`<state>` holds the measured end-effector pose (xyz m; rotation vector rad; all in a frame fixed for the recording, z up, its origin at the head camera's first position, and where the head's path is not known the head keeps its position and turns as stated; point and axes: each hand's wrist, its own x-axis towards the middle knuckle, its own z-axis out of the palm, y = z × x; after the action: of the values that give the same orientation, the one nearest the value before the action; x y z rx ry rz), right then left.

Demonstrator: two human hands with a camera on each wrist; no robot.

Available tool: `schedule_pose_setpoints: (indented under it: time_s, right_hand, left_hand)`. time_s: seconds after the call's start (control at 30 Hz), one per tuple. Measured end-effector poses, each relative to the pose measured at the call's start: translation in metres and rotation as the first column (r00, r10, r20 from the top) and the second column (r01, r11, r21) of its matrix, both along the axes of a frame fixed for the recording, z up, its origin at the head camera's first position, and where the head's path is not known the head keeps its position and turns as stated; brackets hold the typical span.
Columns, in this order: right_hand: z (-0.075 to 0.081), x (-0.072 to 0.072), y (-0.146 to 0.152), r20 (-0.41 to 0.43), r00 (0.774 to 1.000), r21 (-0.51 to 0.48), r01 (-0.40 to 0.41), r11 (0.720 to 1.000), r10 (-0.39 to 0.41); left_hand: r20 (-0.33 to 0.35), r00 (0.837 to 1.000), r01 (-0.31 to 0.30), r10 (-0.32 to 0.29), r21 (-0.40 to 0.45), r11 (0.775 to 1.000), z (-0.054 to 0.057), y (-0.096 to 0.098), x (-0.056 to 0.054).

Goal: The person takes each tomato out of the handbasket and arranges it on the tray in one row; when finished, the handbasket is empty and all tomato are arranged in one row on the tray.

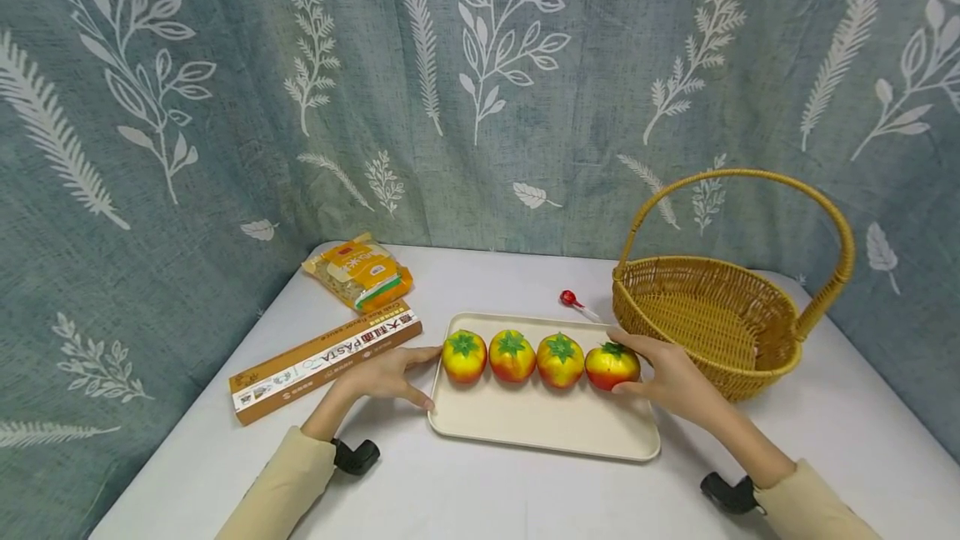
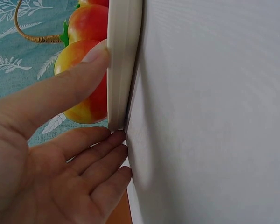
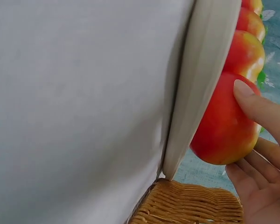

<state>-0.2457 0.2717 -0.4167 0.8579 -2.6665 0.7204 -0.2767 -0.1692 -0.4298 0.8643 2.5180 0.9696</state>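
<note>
Four-sided and cream, a tray (image 1: 543, 430) holds a row of several red-and-yellow tomatoes with green leafy tops. My right hand (image 1: 670, 375) grips the rightmost tomato (image 1: 611, 369), thumb on its near side and fingers round its far side; the right wrist view shows the thumb pressed on its red skin (image 3: 224, 123). At the tray's left end is my left hand (image 1: 392, 375), fingers spread and fairly straight. Its thumb (image 2: 91, 65) lies at the rim and its fingertips are right at the tray's end, close to the leftmost tomato (image 1: 464, 357).
A wicker basket (image 1: 701, 261) with a tall handle stands right of the tray. Behind the tray lies a red lollipop (image 1: 568, 299). A long pasta box (image 1: 326, 363) and an orange food packet (image 1: 360, 273) are at the left. A patterned curtain (image 1: 480, 107) hangs behind the white table (image 1: 480, 498).
</note>
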Motion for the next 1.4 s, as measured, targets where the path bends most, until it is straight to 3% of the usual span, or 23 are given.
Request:
schedule_pose_setpoints:
  time_s: [0.83,1.4]
  right_hand:
    - [0.010,0.015,0.010,0.111,0.994,0.052,0.013,0.999,-0.018]
    - [0.007,0.007,0.012,0.095,0.995,0.049,0.021,0.999,-0.026]
  left_hand:
    - [-0.002,1.000,0.008,-0.008,-0.007,1.000,0.001,0.000,-0.001]
    - [0.024,1.000,-0.001,0.001,0.003,1.000,0.001,0.001,0.000]
